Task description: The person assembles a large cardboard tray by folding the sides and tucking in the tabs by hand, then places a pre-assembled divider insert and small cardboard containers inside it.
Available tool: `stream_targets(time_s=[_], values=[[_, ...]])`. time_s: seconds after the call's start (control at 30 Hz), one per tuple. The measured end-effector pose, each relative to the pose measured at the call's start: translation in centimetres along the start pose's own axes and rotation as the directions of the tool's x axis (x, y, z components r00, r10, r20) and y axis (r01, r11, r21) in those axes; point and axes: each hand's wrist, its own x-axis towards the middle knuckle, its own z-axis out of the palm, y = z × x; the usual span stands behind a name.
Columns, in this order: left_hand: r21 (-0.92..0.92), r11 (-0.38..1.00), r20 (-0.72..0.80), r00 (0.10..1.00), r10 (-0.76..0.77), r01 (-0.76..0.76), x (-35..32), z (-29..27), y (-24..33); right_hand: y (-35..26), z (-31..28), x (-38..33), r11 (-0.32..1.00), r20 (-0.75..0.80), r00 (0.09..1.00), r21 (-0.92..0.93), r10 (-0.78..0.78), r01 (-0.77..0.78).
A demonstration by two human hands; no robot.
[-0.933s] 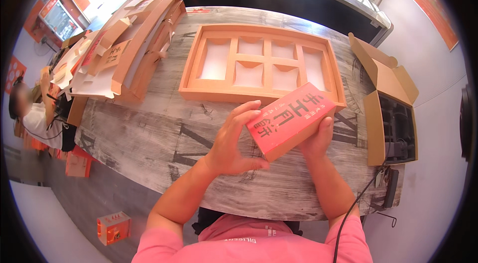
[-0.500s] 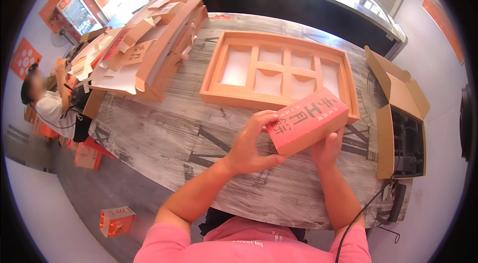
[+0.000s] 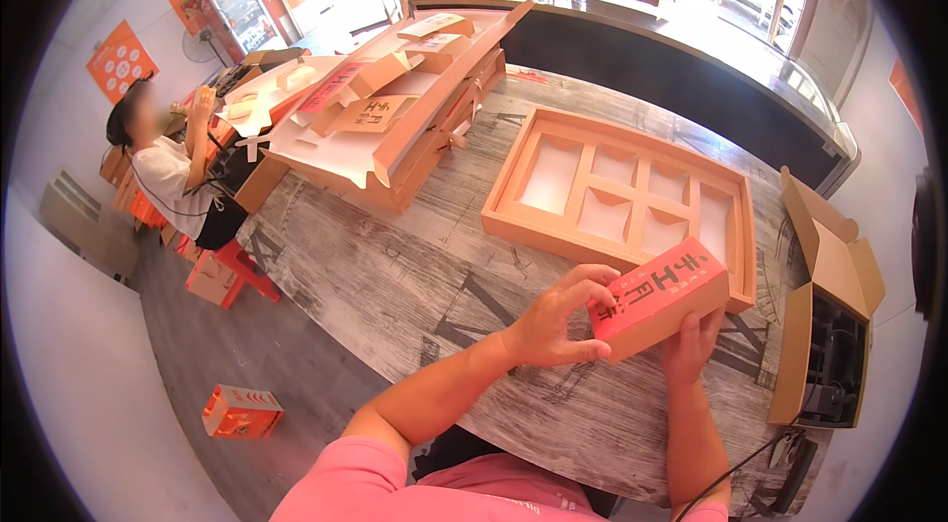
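I hold a small red-topped carton (image 3: 664, 297) with dark lettering over the table, tilted, in front of the near right corner of a tray. The box's right lower side rests in my right hand (image 3: 694, 349), fingers curled round it. At its left end is my left hand (image 3: 558, 320), with fingertips at the upper edge and thumb by the lower corner. Behind the box lies a shallow orange-brown cardboard tray (image 3: 504, 211), divided into several compartments with pale bottoms. The box hides part of the tray's near right side.
Stacked cardboard trays (image 3: 395, 188) with loose box pieces fill the table's far left. An open brown carton (image 3: 790, 364) holding black items stands at the right edge. Another person (image 3: 168, 166) works at the left. A red-orange box (image 3: 242, 411) lies on the floor.
My view has swung left, so the table and everything on it sit further right and lower. Both hands stay at the carton, and the left fingers look slightly more spread.
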Motion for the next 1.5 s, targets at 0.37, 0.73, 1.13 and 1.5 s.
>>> stream_targets(time_s=[0.37, 0.73, 1.13, 1.5], values=[[-0.092, 0.994, 0.131, 0.99, -0.045, 0.057, 0.6, -0.6, 0.2, 0.5, -0.6, 0.0, 0.998, 0.054, 0.998, -0.06, -0.02, 0.023], [0.238, 0.969, -0.194, 0.981, -0.012, 0.059, 1.3, -3.4, 1.6, -1.8, 1.1, 1.1, 0.843, 0.028, 0.999, -0.538, -0.022, 0.033], [0.729, 0.572, -0.32, 0.926, -0.202, 0.377, 6.0, -11.9, 1.0, -2.6, 2.0, 1.1, 0.428, 0.282, 0.959, -0.865, -0.015, 0.261], [0.834, 0.389, -0.279, 0.908, -0.314, 0.391, 9.1, -10.7, -3.4, -2.6, 2.4, 0.9, 0.459, 0.304, 0.952, -0.843, -0.023, 0.281]])
